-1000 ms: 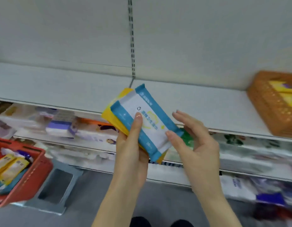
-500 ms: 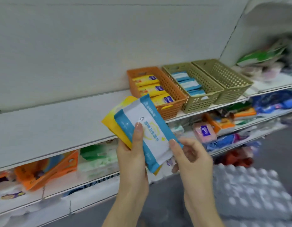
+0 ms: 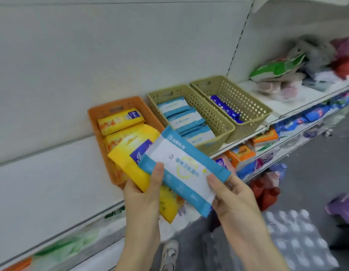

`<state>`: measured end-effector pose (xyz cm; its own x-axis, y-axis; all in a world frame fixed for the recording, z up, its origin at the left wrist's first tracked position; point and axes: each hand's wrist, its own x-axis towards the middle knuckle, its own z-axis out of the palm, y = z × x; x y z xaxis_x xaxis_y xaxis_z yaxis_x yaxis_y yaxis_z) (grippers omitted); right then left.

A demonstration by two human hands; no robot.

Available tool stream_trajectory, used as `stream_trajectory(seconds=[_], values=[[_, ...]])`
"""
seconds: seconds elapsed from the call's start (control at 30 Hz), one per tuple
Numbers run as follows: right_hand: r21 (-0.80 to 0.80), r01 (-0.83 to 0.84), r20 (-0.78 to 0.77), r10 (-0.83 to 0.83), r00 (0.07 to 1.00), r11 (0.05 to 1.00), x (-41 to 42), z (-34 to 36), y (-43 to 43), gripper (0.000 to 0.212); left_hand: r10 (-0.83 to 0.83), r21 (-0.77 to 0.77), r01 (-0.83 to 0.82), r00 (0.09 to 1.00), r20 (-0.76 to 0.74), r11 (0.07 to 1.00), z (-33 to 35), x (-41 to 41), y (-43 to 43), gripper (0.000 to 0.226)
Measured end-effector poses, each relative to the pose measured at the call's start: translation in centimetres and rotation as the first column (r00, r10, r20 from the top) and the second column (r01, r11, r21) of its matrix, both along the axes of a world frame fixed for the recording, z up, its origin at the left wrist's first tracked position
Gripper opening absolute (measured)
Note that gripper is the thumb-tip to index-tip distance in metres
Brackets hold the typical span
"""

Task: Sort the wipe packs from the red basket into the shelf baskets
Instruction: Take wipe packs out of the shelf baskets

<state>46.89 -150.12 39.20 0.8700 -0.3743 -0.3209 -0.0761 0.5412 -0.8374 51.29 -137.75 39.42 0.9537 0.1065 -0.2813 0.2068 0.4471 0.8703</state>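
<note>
My left hand (image 3: 143, 194) grips two stacked wipe packs, a blue-and-white pack (image 3: 181, 169) on top of a yellow pack (image 3: 130, 155), thumb pressed on the blue one. My right hand (image 3: 231, 196) pinches the blue pack's right end. On the shelf behind stand three baskets: an orange basket (image 3: 115, 103) with yellow packs, a middle olive basket (image 3: 212, 116) with blue-and-white packs, and a right olive basket (image 3: 248, 102) with a dark blue pack (image 3: 225, 109). The red basket is out of view.
The white shelf (image 3: 42, 167) stretches bare to the left of the baskets. Bagged goods (image 3: 283, 69) lie on the shelf at right. Lower shelves hold assorted packs (image 3: 246, 153). A wrapped bottle case (image 3: 298, 239) sits on the floor at lower right.
The view has swung right and closer to the three shelf baskets. My right hand has taken hold of the blue pack's end. The red basket has left the view.
</note>
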Motion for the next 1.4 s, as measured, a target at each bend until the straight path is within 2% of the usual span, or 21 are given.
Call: stream_trajectory(seconds=[0.07,0.13,0.17,0.27,0.43,0.5,0.6,0.63,0.7,0.73,0.77,0.83,0.93,1.03,1.13,1.2,1.33,1.4], values=[[-0.031,0.001,-0.017,-0.002,1.0,1.0,2.3,-0.4,-2.3,0.072,0.014,0.034,-0.013,1.0,-0.018,0.999,-0.1,2.3,-1.0,0.049],[-0.083,-0.006,-0.044,0.003,0.999,0.997,4.2,-0.4,-4.2,0.076,-0.002,0.071,0.005,0.999,-0.032,0.997,-0.4,4.4,-2.2,0.049],[-0.118,-0.02,-0.053,0.014,0.998,0.993,5.0,-0.4,-5.0,0.072,-0.002,0.078,0.006,0.999,-0.045,0.997,-0.5,5.2,-3.0,0.047],[-0.183,-0.065,-0.057,0.056,0.997,0.981,7.1,-0.3,-6.7,0.037,0.007,0.107,0.002,0.997,-0.082,0.994,-0.8,6.9,-5.0,0.048],[-0.347,-0.237,-0.027,0.243,0.97,0.907,12.6,0.6,-10.4,0.034,0.005,0.181,0.013,0.995,-0.099,0.983,-0.3,10.0,-6.3,0.051],[-0.439,-0.281,-0.026,0.301,0.953,0.853,15.6,1.2,-13.4,0.029,0.097,0.189,-0.072,0.987,-0.127,0.979,-0.3,10.6,-5.8,0.046],[-0.622,-0.351,-0.068,0.399,0.915,0.7,19.9,1.4,-17.6,0.025,0.227,0.187,-0.199,0.963,-0.142,0.962,-0.6,11.1,-4.4,0.038],[-0.699,-0.404,-0.128,0.453,0.882,0.59,21.2,0.9,-18.4,0.026,0.254,0.193,-0.223,0.955,-0.152,0.955,-0.7,11.1,-4.1,0.036],[-0.825,-0.506,-0.309,0.549,0.776,0.251,23.4,-0.5,-19.1,0.028,0.296,0.194,-0.264,0.941,-0.162,0.945,-0.9,11.1,-3.9,0.031],[-0.838,-0.535,-0.382,0.583,0.717,0.109,24.2,-1.2,-18.8,0.028,0.311,0.187,-0.281,0.937,-0.159,0.941,-1.1,11.1,-3.9,0.029],[-0.827,-0.562,-0.429,0.619,0.658,0.024,24.8,-1.8,-18.3,0.028,0.324,0.181,-0.296,0.934,-0.149,0.938,-1.2,11.1,-4.1,0.027],[-0.789,-0.613,-0.474,0.682,0.557,-0.048,25.3,-2.9,-17.1,0.026,0.359,0.176,-0.335,0.925,-0.124,0.926,-1.1,10.9,-4.4,0.023],[-0.748,-0.658,-0.513,0.705,0.489,-0.087,25.9,-4.0,-16.3,0.024,0.408,0.17,-0.389,0.907,-0.101,0.906,-0.9,10.7,-4.4,0.025],[-0.706,-0.7,-0.564,0.681,0.468,-0.104,26.4,-4.2,-16.3,0.024,0.455,0.176,-0.434,0.885,-0.097,0.883,-0.9,10.4,-4.2,0.039],[-0.733,-0.644,-0.603,0.65,0.463,-0.221,26.3,-4.2,-16.0,0.023,0.475,0.179,-0.455,0.875,-0.094,0.872,-0.9,10.2,-4.1,0.053],[-0.737,-0.624,-0.615,0.64,0.461,-0.259,26.2,-4.0,-15.8,0.023,0.472,0.175,-0.451,0.876,-0.101,0.875,-0.9,10.3,-4.0,0.052],[-0.722,-0.642,-0.625,0.643,0.443,-0.259,26.5,-3.1,-16.0,0.024,0.456,0.166,-0.435,0.881,-0.124,0.885,-0.6,10.7,-3.8,0.051],[-0.71,-0.637,-0.65,0.626,0.43,-0.3,26.5,-3.0,-15.9,0.022,0.444,0.179,-0.419,0.886,-0.135,0.89,-0.4,10.9,-3.7,0.049]])
